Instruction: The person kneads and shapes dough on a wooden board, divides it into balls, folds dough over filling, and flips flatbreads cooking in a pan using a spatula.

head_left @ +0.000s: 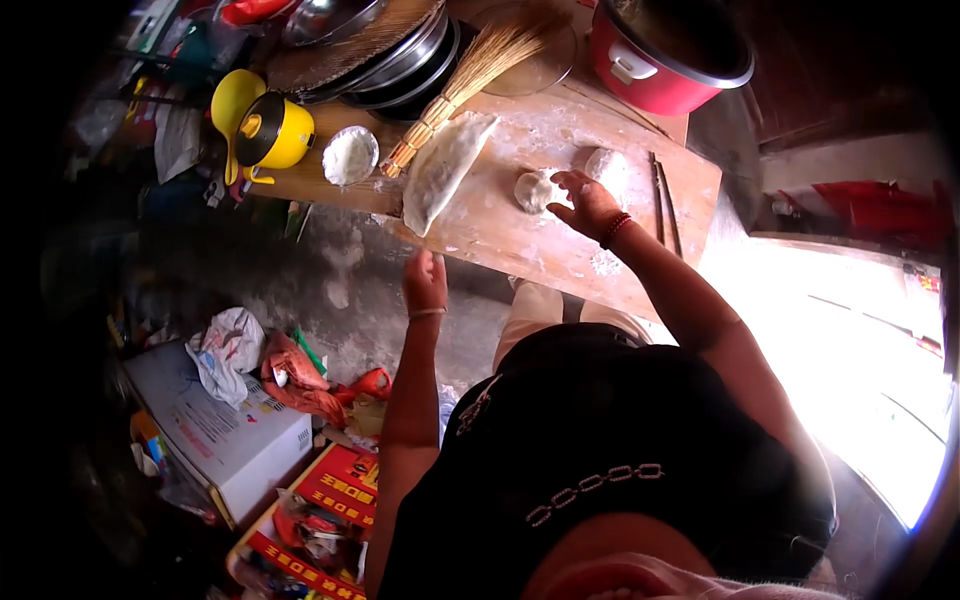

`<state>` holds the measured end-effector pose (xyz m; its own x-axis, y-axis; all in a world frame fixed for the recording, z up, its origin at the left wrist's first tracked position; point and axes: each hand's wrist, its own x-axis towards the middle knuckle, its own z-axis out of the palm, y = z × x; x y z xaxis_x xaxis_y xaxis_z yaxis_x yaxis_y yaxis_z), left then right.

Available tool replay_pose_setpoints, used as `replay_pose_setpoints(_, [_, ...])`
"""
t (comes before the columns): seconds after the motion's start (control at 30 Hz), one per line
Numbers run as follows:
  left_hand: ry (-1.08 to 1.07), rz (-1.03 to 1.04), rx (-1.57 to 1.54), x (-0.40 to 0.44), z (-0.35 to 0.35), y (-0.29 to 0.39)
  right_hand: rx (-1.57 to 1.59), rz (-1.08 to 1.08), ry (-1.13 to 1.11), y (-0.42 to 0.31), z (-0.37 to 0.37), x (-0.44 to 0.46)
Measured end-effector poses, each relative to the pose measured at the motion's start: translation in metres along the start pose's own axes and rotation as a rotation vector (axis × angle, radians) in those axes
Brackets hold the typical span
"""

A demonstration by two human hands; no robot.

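Observation:
My right hand (590, 205), wearing a red beaded bracelet, reaches over a floured wooden board (520, 240). Its fingers are apart beside a round dough piece (536, 192); I cannot tell whether they touch it. A second dough piece (605, 164) sits behind the hand in loose flour. My left hand (426, 282) is below the board's near edge, fingers curled in, with nothing visible in it. Just beyond it lies a long folded piece of dough (446, 172), slanting across the board.
On the board are a straw brush (465, 85), a small bowl of flour (350, 156) and chopsticks (664, 205). Behind stand a red pot (655, 70) and stacked metal pans (400, 65). A yellow pot (278, 130) is at left. Boxes (230, 415) and bags crowd the floor.

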<state>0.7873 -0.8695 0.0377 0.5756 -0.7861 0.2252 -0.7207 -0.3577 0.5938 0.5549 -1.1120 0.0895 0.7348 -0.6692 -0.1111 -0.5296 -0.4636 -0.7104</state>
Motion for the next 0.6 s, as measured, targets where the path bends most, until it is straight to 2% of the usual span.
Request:
replay_pose_setpoints(0.13, [0.09, 0.048, 0.082, 0.069, 0.004, -0.034, 0.065, 0.111, -0.012, 0.0, 0.007, 0.017])
replay_pose_setpoints(0.23, [-0.16, -0.314, 0.124, 0.097, 0.013, -0.05, 0.05, 0.118, 0.038, -0.005, 0.013, 0.03])
replay_pose_setpoints(0.33, [-0.161, -0.386, 0.262, 0.117, 0.009, -0.037, 0.17, 0.124, 0.126, -0.004, 0.025, 0.057])
replay_pose_setpoints(0.37, [-0.244, -0.464, 0.267, 0.124, 0.008, -0.038, 0.192, 0.143, 0.116, -0.01, 0.028, 0.068])
replay_pose_setpoints(0.5, [-0.272, -0.465, 0.264, 0.135, 0.021, -0.055, 0.154, 0.187, 0.053, -0.036, 0.026, 0.11])
replay_pose_setpoints(0.6, [-0.172, -0.503, -0.035, 0.138, 0.027, -0.059, 0.133, 0.316, 0.178, -0.024, 0.057, 0.147])
